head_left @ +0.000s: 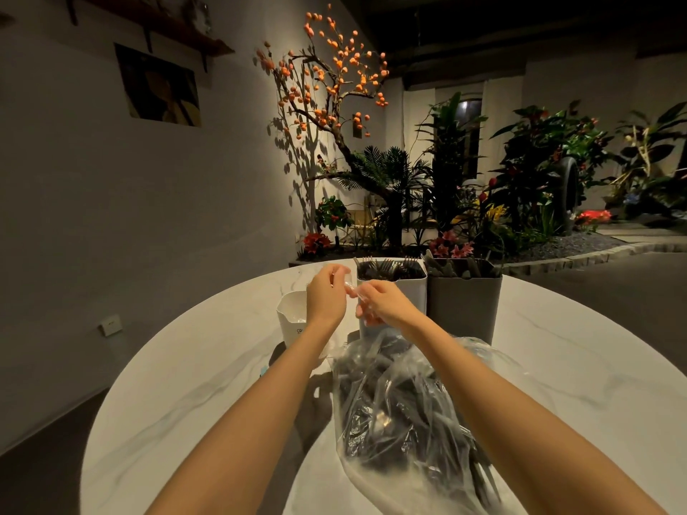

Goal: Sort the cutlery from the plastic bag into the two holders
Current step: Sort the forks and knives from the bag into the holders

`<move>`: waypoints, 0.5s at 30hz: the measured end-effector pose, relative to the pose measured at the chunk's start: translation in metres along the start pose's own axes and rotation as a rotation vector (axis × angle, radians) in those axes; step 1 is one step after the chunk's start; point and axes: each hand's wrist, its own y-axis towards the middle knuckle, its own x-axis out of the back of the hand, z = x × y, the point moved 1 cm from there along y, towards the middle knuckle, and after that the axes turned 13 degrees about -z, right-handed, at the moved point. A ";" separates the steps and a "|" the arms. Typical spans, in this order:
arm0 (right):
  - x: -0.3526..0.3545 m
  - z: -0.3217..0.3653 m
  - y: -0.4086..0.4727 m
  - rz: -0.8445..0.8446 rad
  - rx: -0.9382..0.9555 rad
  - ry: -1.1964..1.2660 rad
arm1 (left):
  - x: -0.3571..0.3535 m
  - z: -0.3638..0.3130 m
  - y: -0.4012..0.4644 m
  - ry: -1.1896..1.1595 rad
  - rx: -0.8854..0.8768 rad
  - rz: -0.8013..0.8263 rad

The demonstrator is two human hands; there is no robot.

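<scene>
A clear plastic bag [401, 414] full of black plastic cutlery lies on the round white table [193, 384] in front of me. Behind it stand a white holder [412, 288] with black forks and a grey holder [463, 306] with black cutlery. My left hand [327, 295] and my right hand [383, 302] meet above the bag, just in front of the white holder. Both pinch a small piece of clear plastic between them. My forearms cover part of the bag.
A white jug-like container [292, 321] stands to the left, partly behind my left wrist. A planted bed with flowers [453, 249] and an orange-fruited tree [334, 79] lies beyond the table's far edge. A wall runs along the left.
</scene>
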 end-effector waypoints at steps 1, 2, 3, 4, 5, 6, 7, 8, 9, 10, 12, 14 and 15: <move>-0.002 -0.001 0.001 0.014 -0.005 -0.005 | 0.003 0.001 0.002 -0.004 0.002 -0.008; -0.005 -0.002 0.001 0.011 0.004 -0.020 | 0.005 0.002 0.004 -0.002 0.002 -0.004; -0.007 -0.001 0.002 -0.005 0.023 -0.044 | 0.008 0.003 0.005 0.003 0.007 0.003; -0.011 -0.001 0.003 -0.026 0.044 -0.067 | 0.010 0.004 0.006 0.016 0.014 0.006; -0.014 -0.001 0.005 -0.040 0.067 -0.083 | 0.012 0.007 0.007 0.034 0.020 0.006; -0.019 -0.001 0.005 -0.046 0.084 -0.084 | 0.014 0.010 0.009 0.052 0.025 0.001; -0.023 -0.001 0.006 -0.042 0.088 -0.074 | 0.017 0.014 0.011 0.065 0.032 -0.008; -0.028 -0.002 0.007 -0.034 0.078 -0.058 | 0.020 0.016 0.013 0.073 0.041 -0.022; -0.031 -0.003 0.008 -0.026 0.062 -0.039 | 0.022 0.018 0.015 0.079 0.053 -0.039; -0.037 -0.004 0.009 -0.017 0.045 -0.029 | 0.026 0.021 0.017 0.080 0.069 -0.066; -0.040 -0.008 0.011 -0.049 0.034 -0.049 | 0.031 0.023 0.019 0.063 0.094 -0.125; -0.044 -0.013 0.017 -0.113 0.046 -0.083 | 0.039 0.027 0.022 0.058 0.097 -0.198; -0.046 -0.015 0.019 -0.144 0.056 -0.087 | 0.042 0.029 0.024 0.058 0.087 -0.234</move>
